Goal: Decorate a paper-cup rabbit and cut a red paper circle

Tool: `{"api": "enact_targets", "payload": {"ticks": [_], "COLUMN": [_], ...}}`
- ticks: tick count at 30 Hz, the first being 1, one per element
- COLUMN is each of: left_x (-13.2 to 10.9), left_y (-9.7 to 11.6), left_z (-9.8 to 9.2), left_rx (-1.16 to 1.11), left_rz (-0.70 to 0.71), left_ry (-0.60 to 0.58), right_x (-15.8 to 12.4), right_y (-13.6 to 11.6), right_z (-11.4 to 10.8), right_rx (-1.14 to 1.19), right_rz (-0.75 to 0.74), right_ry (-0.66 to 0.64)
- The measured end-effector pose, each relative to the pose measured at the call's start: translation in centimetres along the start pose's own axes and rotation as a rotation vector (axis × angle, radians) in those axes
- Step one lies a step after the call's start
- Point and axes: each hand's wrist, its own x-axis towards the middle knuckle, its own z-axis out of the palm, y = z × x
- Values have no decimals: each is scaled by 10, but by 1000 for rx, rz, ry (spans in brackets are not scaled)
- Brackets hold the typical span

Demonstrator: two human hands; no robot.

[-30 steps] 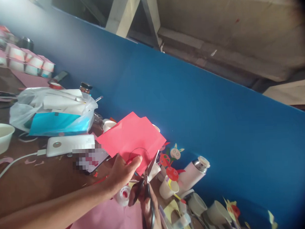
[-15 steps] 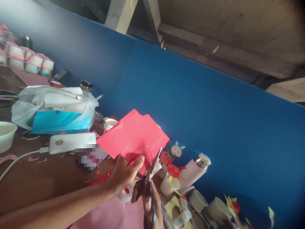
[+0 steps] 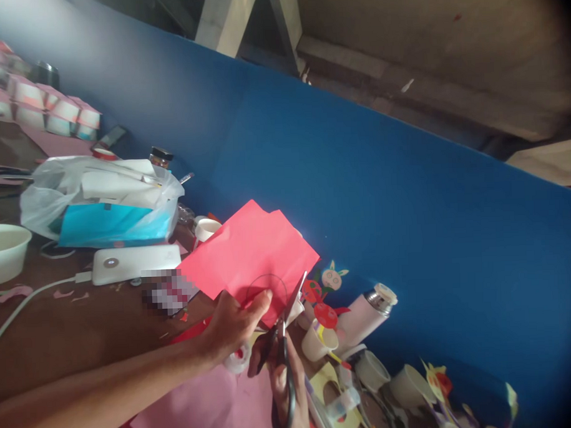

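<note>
My left hand (image 3: 231, 325) pinches the lower edge of a folded red paper sheet (image 3: 249, 256), thumb on top beside a circle drawn in pencil. My right hand (image 3: 286, 389) is wrapped round the black handles of a pair of scissors (image 3: 283, 357), low in the view. The blades point up and meet the paper's lower right edge next to the drawn circle. Both hands hover over the brown table, above a pink paper sheet (image 3: 203, 410).
A blue partition board (image 3: 383, 204) stands behind the table. A white power bank (image 3: 135, 263) with cable, a plastic bag over a teal box (image 3: 102, 205), a white bowl (image 3: 3, 249), a tape roll (image 3: 237, 359), paper cups with decorations (image 3: 320, 341) and a pink flask (image 3: 364, 317) lie about.
The paper and both hands have drifted slightly right and down in view; the scissor blades have crept further along the paper's edge by the circle.
</note>
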Motion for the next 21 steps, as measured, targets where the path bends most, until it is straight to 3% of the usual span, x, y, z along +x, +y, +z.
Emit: {"api": "enact_targets", "payload": {"ticks": [5,13,21], "left_x": [0,1,1], "left_y": [-6,-3,-8], "left_z": [-1,-1,3], "left_rx": [54,78,96], "left_rz": [11,11,-138], "left_ry": [-36,-39,-3], "right_x": [0,-1,3], "right_y": [-15,-8,-24], "right_z": [6,2,5], "right_rx": [16,-14,82], "right_rz": [14,39,59], "right_ry": [-28,-7,-94]}}
